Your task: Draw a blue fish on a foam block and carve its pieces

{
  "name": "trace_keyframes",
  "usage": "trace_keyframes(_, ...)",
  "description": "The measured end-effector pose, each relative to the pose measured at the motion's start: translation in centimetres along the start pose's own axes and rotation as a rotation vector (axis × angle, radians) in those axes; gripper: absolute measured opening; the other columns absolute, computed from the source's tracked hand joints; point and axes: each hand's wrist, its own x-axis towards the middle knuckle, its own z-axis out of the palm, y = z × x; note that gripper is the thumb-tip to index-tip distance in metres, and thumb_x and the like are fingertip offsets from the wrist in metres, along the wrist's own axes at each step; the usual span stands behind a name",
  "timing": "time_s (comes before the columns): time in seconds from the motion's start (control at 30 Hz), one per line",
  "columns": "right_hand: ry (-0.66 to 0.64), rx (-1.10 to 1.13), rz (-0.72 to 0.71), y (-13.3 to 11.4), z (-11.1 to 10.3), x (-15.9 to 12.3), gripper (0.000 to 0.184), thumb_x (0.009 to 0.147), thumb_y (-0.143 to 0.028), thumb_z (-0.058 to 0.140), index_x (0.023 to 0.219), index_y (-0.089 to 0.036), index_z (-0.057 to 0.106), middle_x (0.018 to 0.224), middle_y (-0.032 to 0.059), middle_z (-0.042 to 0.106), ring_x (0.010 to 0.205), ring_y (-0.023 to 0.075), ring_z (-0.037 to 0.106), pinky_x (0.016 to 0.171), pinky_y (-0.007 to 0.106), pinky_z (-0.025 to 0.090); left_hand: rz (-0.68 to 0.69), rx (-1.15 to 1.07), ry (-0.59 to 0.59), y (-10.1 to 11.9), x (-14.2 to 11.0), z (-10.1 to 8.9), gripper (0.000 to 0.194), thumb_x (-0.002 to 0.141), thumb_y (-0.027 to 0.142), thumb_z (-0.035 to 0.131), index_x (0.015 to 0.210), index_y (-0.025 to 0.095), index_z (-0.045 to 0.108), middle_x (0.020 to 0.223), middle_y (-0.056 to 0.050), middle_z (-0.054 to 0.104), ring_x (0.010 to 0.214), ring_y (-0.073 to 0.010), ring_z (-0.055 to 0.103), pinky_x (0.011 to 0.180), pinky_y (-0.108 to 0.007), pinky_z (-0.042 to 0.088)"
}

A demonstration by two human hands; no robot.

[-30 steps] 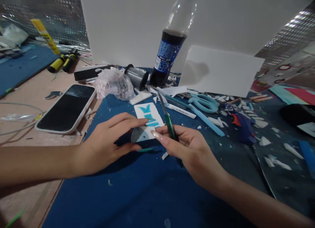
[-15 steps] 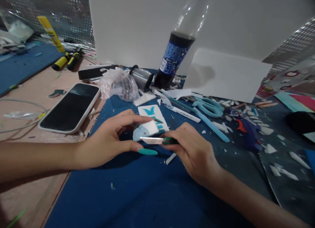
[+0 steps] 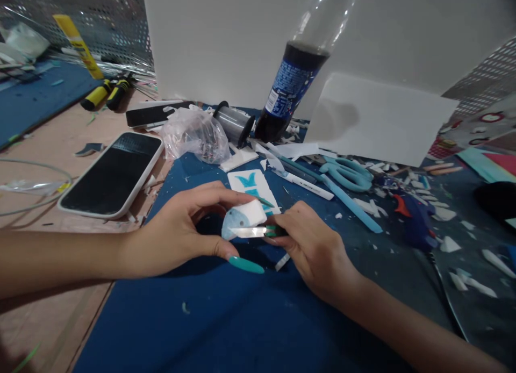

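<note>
My left hand [image 3: 181, 233] pinches a small white foam piece [image 3: 242, 218] with a pale blue fish shape on it, holding it just above the blue cutting mat [image 3: 226, 314]. My right hand [image 3: 314, 249] grips a green-handled craft knife [image 3: 258, 231], its blade lying sideways against the lower edge of the foam piece. Just behind the hands lies a white card with turquoise cut-outs [image 3: 252, 186].
A phone [image 3: 110, 174] lies left of the mat on the wooden table. Behind the hands are a plastic bag [image 3: 193, 136], a tape roll [image 3: 231, 123], a cola bottle [image 3: 294, 83], a white pen [image 3: 304, 185], light blue scissors [image 3: 346, 171], a white sheet [image 3: 379, 120] and several foam scraps.
The knife has swung from upright to lying sideways against the foam piece. My left hand has lifted the fish piece off the mat and turned it.
</note>
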Motion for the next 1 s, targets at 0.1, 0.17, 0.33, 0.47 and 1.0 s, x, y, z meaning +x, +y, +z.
trace_keyframes(0.1, 0.025, 0.012, -0.006, 0.0, 0.3, 0.0, 0.033, 0.115, -0.022, 0.043, 0.091, -0.016, 0.064, 0.072, 0.0037, 0.063, 0.066, 0.0177, 0.056, 0.058, 0.029, 0.046, 0.025, 0.03, -0.01, 0.1, 0.1, 0.1, 0.061, 0.071, 0.007, 0.1, 0.123, 0.035, 0.083, 0.103, 0.005, 0.075, 0.098, -0.0104, 0.07, 0.09, -0.012, 0.056)
trace_keyframes(0.17, 0.082, 0.024, -0.012, -0.1, 0.5, 0.0, 0.033, 0.115, -0.021, 0.042, 0.091, -0.016, 0.064, 0.07, 0.0033, 0.063, 0.064, 0.0175, 0.055, 0.056, 0.029, 0.045, 0.04, 0.054, -0.012, 0.2, 0.1, 0.3, 0.058, 0.073, 0.009, 0.1, 0.122, 0.034, 0.083, 0.105, 0.005, 0.076, 0.1, -0.0111, 0.071, 0.09, -0.013, 0.056)
trace_keyframes(0.33, 0.027, 0.048, 0.016, -0.5, 0.2, 0.1, 0.027, 0.112, -0.014, 0.047, 0.093, -0.017, 0.065, 0.072, 0.0029, 0.066, 0.066, 0.0174, 0.057, 0.059, 0.029, 0.047, 0.097, 0.161, 0.007, 0.0, -0.3, 0.5, 0.048, 0.074, 0.021, 0.101, 0.116, 0.027, 0.079, 0.101, 0.003, 0.074, 0.09, -0.0134, 0.069, 0.081, -0.018, 0.057)
trace_keyframes(0.47, 0.016, 0.083, 0.013, -0.9, -0.1, 0.2, 0.027, 0.112, -0.014, 0.047, 0.093, -0.014, 0.066, 0.072, 0.0038, 0.066, 0.067, 0.0171, 0.058, 0.059, 0.028, 0.048, 0.162, 0.209, -0.019, -0.2, -0.5, 0.4, 0.043, 0.079, 0.028, 0.099, 0.114, 0.024, 0.075, 0.101, 0.001, 0.073, 0.086, -0.0139, 0.067, 0.076, -0.02, 0.056)
trace_keyframes(1.0, 0.057, 0.158, 0.038, 0.0, 1.7, -1.6, 0.025, 0.101, -0.006, 0.045, 0.097, -0.021, 0.065, 0.072, 0.0017, 0.058, 0.066, 0.0194, 0.051, 0.059, 0.03, 0.042, 0.276, 0.414, -0.03, 0.8, -0.5, 0.2, 0.034, 0.084, 0.035, 0.095, 0.113, 0.026, 0.078, 0.098, -0.002, 0.076, 0.081, -0.0164, 0.068, 0.074, -0.025, 0.059)
